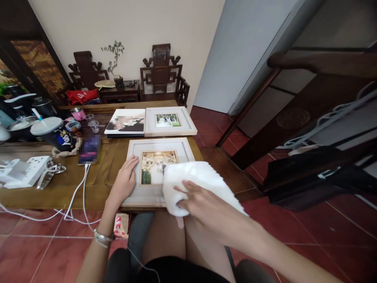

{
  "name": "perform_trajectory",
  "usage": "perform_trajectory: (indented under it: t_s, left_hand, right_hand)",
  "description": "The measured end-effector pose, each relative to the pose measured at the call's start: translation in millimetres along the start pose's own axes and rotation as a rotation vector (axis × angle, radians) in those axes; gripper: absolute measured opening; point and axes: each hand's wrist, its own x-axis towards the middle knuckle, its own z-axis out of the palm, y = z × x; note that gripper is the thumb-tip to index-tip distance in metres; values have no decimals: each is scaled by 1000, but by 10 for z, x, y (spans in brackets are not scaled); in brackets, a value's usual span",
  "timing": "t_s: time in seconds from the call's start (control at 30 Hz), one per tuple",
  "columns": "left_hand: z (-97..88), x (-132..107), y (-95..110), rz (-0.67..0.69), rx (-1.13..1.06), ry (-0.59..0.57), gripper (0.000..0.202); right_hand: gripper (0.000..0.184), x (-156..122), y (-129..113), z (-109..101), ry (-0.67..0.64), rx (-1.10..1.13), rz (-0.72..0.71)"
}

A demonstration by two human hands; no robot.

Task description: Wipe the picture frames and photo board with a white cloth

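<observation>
A white-framed photo (159, 151) lies flat at the near edge of the wooden table (73, 177). My left hand (125, 181) rests flat on the frame's left border, fingers together and stretched out. My right hand (196, 200) presses a white fluffy cloth (197, 177) against the frame's lower right part, fingers spread over the cloth. The cloth hides that corner of the frame. A silver bracelet (103, 237) sits on my left wrist.
Behind lie a second framed photo (169, 120) and a photo album (126, 122). To the left are a phone (90, 150) on a white cable, a lidded black cup (54, 133), a power strip (28, 171), and small cups. A dark wooden chair (309, 118) stands right.
</observation>
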Motion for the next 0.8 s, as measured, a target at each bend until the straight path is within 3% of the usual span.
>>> perform_trajectory:
  t_s: [0.1, 0.23, 0.37, 0.57, 0.67, 0.8]
  left_hand:
    - [-21, 10, 12, 3, 20, -12, 42]
    - [-48, 11, 9, 2, 25, -45, 41]
    - [-37, -7, -18, 31, 43, -32, 42]
    - [-22, -21, -50, 56, 39, -53, 43]
    - [-30, -15, -53, 53, 40, -76, 43]
    - [-35, -8, -60, 66, 33, -77, 42]
  right_hand:
    - [28, 380, -172, 82, -29, -11, -123]
    - [29, 670, -356, 182, -81, -94, -193]
    - [28, 412, -292, 211, -25, -81, -95]
    - [35, -232, 77, 162, 127, -143, 126]
    - [43, -274, 256, 148, 139, -150, 174]
    - [49, -28, 524, 139, 134, -177, 230]
